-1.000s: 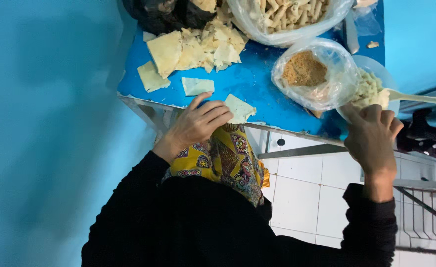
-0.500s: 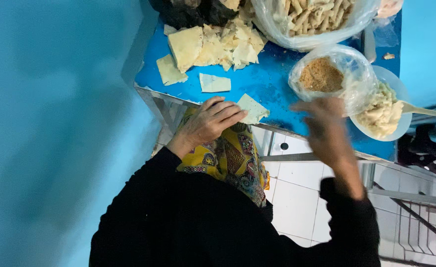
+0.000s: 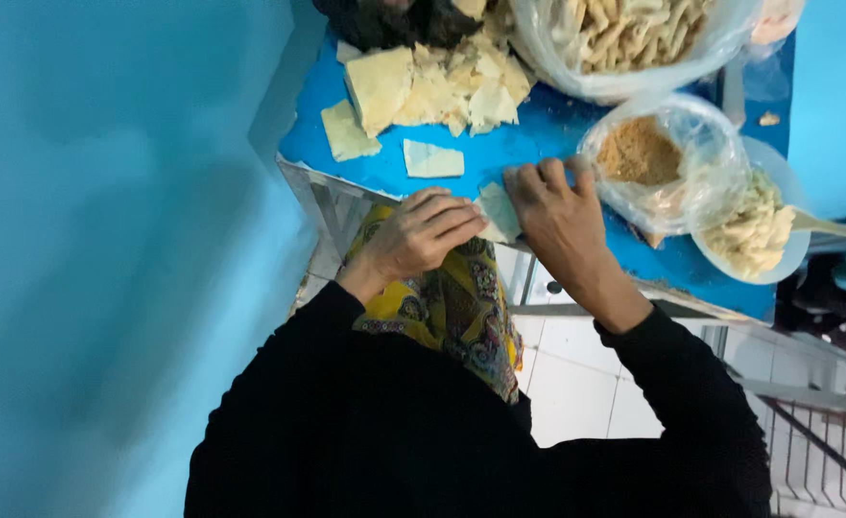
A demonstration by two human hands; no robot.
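Note:
A pale square dough wrapper (image 3: pixel 499 211) lies at the near edge of the blue table (image 3: pixel 538 144). My left hand (image 3: pixel 421 233) rests on its left side with fingers curled over it. My right hand (image 3: pixel 557 216) presses on its right side, fingers spread flat on the table. Whether filling lies on the wrapper is hidden by the hands. Another single wrapper (image 3: pixel 433 159) lies just beyond, and a heap of wrappers (image 3: pixel 432 86) lies further back.
A plastic bag of brown crumbs (image 3: pixel 645 153) sits right of my right hand. A white bowl of pale filling (image 3: pixel 755 230) with a spoon (image 3: pixel 840 228) stands at the right. A big bag of rolled pieces (image 3: pixel 624 38) is at the back. A blue wall is left.
My right hand has come from the bowl at the right over to the wrapper beside my left hand. The left hand has stayed on the wrapper.

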